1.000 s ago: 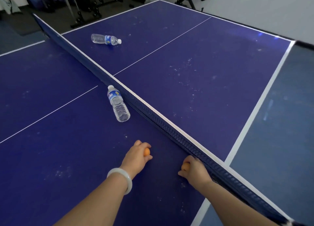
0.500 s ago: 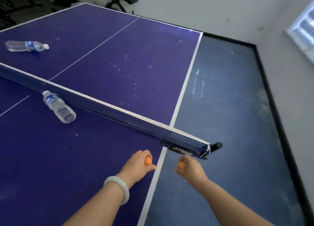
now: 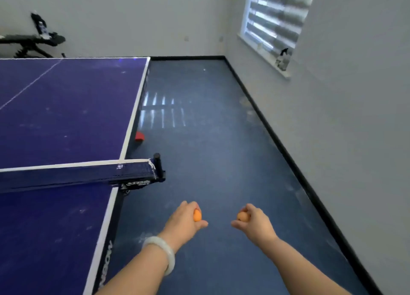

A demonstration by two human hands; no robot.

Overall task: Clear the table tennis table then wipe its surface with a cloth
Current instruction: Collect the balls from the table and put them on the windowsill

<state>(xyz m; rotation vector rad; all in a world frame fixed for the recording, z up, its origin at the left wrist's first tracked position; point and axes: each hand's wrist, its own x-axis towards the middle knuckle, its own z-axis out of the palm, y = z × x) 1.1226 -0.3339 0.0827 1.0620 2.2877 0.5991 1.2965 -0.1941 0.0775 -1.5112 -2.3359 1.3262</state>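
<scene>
We see both hands out over the blue floor [image 3: 221, 153], off the right edge of the surface [image 3: 66, 121]. The left hand [image 3: 184, 222] has its grip curled round an orange ball [image 3: 197, 216], fingers above and thumb beneath, with a pale bangle [image 3: 163, 253] on that wrist. The right hand [image 3: 255, 225] has its grip closed round a second orange ball [image 3: 242, 216], which shows between the thumb and the fingertips. The two balls sit near each other, apart, at about 6 o'clock in our view.

The dusty blue surface fills the 9 o'clock side, and the net [image 3: 73, 175] crosses it to a black post [image 3: 158, 165] clamped at its edge. White lettering marks the clamp, too blurred for us to read. Along the side rail runs more white writing, of which we make out only letters like "SON". A small red object [image 3: 139, 137] lies on the floor just beside the surface. At 1 o'clock a window [image 3: 277, 17] has striped blinds.
</scene>
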